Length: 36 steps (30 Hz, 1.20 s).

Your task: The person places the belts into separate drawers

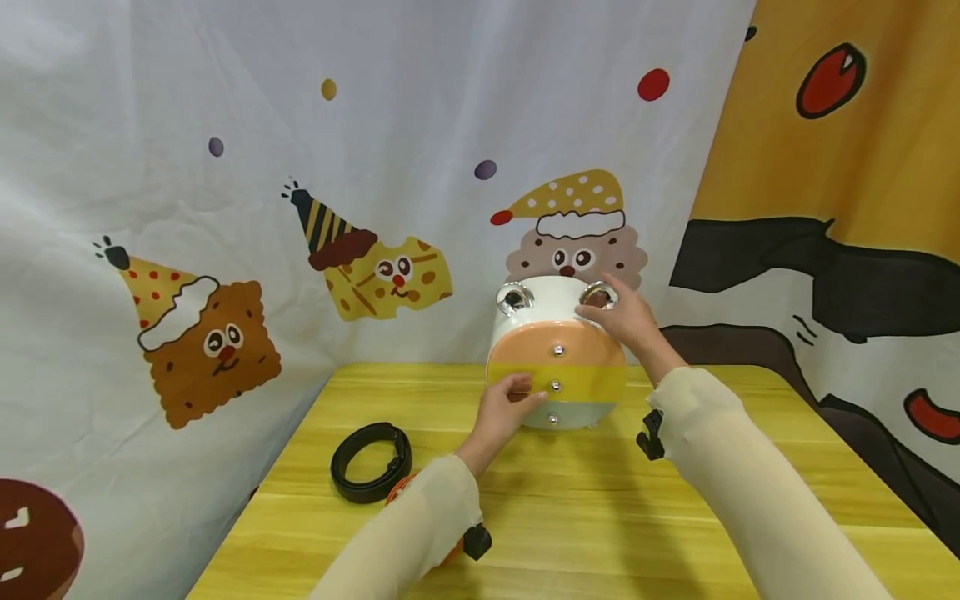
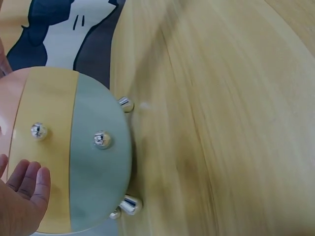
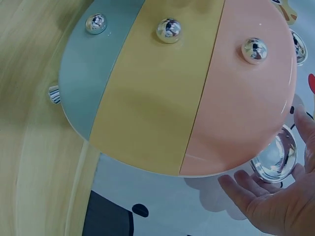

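Note:
A rounded mini drawer cabinet (image 1: 555, 333) stands at the back of the table, with peach, yellow and green drawer fronts. Each front carries a silver ball knob (image 2: 102, 139). Two silver rings sit on its white top, and short silver feet (image 2: 130, 204) show underneath. My right hand (image 1: 626, 317) is at the right-hand silver ring (image 3: 276, 155), its fingers spread around the ring's edge. In front of the cabinet's lower left side, my left hand (image 1: 506, 410) has relaxed, slightly bent fingers and holds nothing.
A coiled black belt (image 1: 371, 462) lies on the wood-grain table (image 1: 600, 517), left of my left arm. Beside it an orange item (image 1: 400, 487) is mostly hidden under the left sleeve. A cartoon-printed curtain (image 1: 420, 100) hangs right behind the table.

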Available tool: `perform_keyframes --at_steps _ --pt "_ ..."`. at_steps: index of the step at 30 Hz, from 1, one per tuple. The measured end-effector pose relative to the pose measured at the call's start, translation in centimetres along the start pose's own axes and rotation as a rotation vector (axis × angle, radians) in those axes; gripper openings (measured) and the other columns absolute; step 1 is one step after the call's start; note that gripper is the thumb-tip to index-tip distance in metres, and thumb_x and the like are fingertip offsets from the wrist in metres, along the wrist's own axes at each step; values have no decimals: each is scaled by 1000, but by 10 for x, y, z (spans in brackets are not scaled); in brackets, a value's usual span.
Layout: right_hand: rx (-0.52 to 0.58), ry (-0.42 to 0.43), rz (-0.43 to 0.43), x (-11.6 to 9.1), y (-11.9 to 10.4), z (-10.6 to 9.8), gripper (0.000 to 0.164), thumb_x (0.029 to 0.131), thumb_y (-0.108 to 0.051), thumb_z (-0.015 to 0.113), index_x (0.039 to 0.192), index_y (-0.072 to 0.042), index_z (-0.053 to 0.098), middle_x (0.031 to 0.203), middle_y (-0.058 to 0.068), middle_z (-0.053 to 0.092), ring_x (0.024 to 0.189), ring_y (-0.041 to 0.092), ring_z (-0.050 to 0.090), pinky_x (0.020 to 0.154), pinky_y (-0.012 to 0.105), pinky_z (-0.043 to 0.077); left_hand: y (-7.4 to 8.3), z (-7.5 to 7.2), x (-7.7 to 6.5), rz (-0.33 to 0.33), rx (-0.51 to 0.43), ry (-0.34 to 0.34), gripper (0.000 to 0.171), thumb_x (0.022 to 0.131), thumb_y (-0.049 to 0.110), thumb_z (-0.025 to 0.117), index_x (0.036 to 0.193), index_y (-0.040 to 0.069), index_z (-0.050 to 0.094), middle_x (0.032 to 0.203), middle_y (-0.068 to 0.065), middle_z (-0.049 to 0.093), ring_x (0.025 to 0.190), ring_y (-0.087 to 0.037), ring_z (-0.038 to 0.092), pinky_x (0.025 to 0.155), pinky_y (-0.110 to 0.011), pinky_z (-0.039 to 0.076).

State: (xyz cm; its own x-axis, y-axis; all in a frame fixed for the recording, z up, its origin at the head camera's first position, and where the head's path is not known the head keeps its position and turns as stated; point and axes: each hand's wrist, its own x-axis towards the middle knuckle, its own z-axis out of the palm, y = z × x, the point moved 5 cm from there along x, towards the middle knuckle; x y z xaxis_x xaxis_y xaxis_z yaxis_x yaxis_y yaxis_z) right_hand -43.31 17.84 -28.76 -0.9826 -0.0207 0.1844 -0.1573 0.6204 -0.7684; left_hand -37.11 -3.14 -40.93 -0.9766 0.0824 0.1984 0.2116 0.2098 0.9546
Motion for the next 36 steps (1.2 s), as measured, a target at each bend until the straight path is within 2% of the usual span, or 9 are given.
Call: perform_keyframes --at_steps 10,19,29,36 --pt "-21 -21 2 2 7 4 87 96 -32 66 161 -20 10 160 24 20 142 50 23 110 66 24 -10 12 3 -8 -43 47 39 89 19 76 124 3 66 114 -11 66 103 -23 63 89 -33 53" --pt "-42 -38 -4 1 7 5 83 97 -33 64 160 -18 11 156 27 27 138 50 30 110 64 27 -17 25 2 43 -109 146 34 86 14 79 116 -1 68 105 -12 68 94 -20 63 83 -31 54" --pt "-10 -35 26 1 5 5 82 97 -29 64 160 -19 12 156 26 27 138 49 31 110 64 27 -27 40 5 -21 -146 206 31 87 16 79 114 4 69 102 -4 67 92 -15 64 80 -29 55" --pt "32 -42 51 1 5 6 84 97 -27 66 160 -22 12 158 26 24 139 48 29 111 63 26 -31 43 10 10 -154 275 27 84 12 80 107 2 71 95 -4 67 85 -15 64 75 -27 55"
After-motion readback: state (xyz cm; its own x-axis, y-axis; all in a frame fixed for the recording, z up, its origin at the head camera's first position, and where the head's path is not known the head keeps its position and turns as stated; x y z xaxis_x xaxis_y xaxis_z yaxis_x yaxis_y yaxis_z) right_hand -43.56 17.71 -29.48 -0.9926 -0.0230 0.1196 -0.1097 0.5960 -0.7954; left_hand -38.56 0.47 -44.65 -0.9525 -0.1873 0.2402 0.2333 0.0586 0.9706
